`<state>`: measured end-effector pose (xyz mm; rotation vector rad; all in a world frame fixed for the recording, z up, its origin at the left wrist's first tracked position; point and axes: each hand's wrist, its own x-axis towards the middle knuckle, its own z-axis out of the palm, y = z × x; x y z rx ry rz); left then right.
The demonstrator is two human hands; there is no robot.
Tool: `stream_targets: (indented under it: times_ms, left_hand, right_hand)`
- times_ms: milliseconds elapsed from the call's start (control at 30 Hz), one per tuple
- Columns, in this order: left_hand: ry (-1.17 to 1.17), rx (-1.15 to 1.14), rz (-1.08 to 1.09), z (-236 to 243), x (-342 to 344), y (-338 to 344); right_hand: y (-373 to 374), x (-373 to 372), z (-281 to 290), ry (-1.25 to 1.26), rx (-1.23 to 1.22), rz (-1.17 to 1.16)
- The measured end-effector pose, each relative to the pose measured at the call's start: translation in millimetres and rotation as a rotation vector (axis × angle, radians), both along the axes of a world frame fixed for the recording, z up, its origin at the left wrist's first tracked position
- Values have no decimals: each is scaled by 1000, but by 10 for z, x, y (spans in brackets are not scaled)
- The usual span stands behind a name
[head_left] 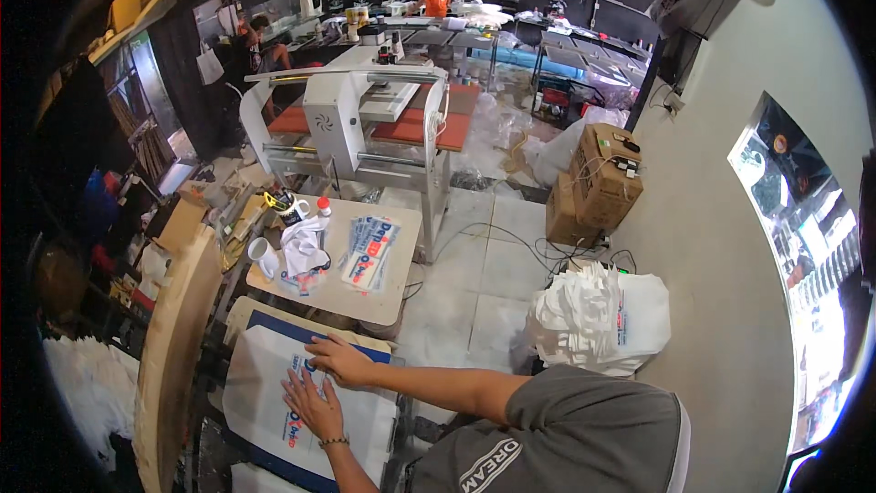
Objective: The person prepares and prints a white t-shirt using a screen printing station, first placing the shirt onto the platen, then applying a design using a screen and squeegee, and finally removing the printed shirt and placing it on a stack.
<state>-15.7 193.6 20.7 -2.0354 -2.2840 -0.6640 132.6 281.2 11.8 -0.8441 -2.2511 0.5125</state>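
A white flat bag or cloth piece (260, 379) with red and blue print lies on a dark blue board (283, 466). My left hand (315, 409), a beaded bracelet at its wrist, rests flat on the printed middle with fingers spread. Just above it, my right hand (342, 361) lies palm down with stretched fingers, over part of the print and near the board's far edge. Neither hand grips anything. On the small table beyond sits a pile of printed transfer sheets (370, 254) in red and blue.
The small table (388, 306) also carries a white mug (264, 257), a crumpled white cloth (305, 246) and a pen cup (294, 210). A large press machine (333, 123) stands behind. Stacked white bags (584, 315) and cardboard boxes (602, 183) are right. Two people work farther back.
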Motion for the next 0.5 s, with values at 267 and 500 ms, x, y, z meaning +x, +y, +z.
stream_targets:
  times_ms: [267,500]
  left_hand:
    - [-1,-54,22,57,13,-10]
    - [-9,-27,14,42,14,-10]
  right_hand:
    - [32,-48,-68,4,-8,-43]
    - [51,-50,-86,18,2,-45]
